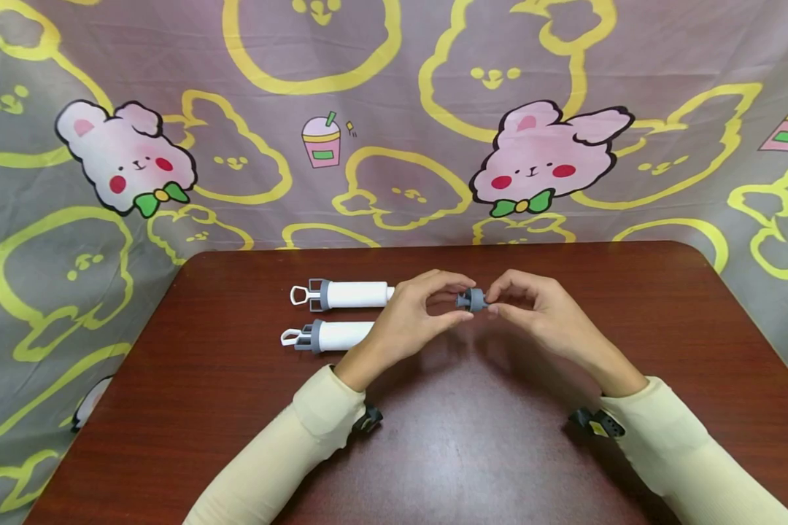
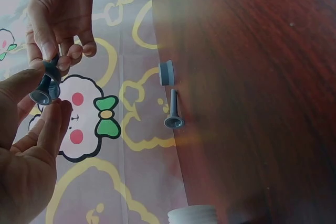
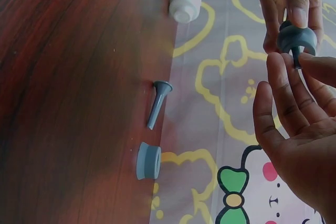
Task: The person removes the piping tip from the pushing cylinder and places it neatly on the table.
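Both hands meet above the middle of the dark red table [image 1: 473,437] and pinch one small grey nozzle piece [image 1: 471,300] between them. My left hand [image 1: 461,299] holds its flared end with thumb and fingers [image 2: 44,90]. My right hand [image 1: 492,301] pinches the other end with its fingertips [image 3: 296,40]. A loose grey cone nozzle [image 2: 174,111] [image 3: 157,103] and a grey ring collar [image 2: 167,73] [image 3: 148,161] lie on the table below the hands, hidden in the head view.
Two white tubes with grey end caps and white ring handles, a far tube [image 1: 348,294] and a near tube [image 1: 331,336], lie side by side left of the hands. A cartoon-rabbit cloth [image 1: 394,131] hangs behind the table and around it.
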{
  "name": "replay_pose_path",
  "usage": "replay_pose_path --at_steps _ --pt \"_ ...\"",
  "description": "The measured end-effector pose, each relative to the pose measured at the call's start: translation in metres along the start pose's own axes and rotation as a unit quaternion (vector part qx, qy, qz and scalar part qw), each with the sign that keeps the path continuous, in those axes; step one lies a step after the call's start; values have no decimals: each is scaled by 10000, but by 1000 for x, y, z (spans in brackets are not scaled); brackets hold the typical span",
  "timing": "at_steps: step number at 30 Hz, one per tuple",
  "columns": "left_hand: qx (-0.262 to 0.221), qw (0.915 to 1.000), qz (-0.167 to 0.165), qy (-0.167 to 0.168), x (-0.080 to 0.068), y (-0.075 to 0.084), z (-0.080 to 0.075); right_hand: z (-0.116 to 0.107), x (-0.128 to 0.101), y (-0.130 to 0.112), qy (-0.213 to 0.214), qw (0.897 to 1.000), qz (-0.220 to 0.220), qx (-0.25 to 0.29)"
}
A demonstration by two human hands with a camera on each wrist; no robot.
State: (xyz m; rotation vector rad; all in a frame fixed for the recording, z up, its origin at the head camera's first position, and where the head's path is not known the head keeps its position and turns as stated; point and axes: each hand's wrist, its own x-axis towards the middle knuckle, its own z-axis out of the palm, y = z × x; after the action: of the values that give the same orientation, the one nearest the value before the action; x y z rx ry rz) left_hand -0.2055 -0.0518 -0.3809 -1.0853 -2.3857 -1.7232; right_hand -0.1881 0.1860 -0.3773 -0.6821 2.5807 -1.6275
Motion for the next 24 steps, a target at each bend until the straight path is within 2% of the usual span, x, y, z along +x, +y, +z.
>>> replay_pose_path --at_steps 7,24 --pt "95 9999 28 -30 1 -1 1 0 0 0 8 10000 -6 -63" --pt "-59 9999 -125 -21 0 1 1 -1 -2 -2 73 9998 110 -136"
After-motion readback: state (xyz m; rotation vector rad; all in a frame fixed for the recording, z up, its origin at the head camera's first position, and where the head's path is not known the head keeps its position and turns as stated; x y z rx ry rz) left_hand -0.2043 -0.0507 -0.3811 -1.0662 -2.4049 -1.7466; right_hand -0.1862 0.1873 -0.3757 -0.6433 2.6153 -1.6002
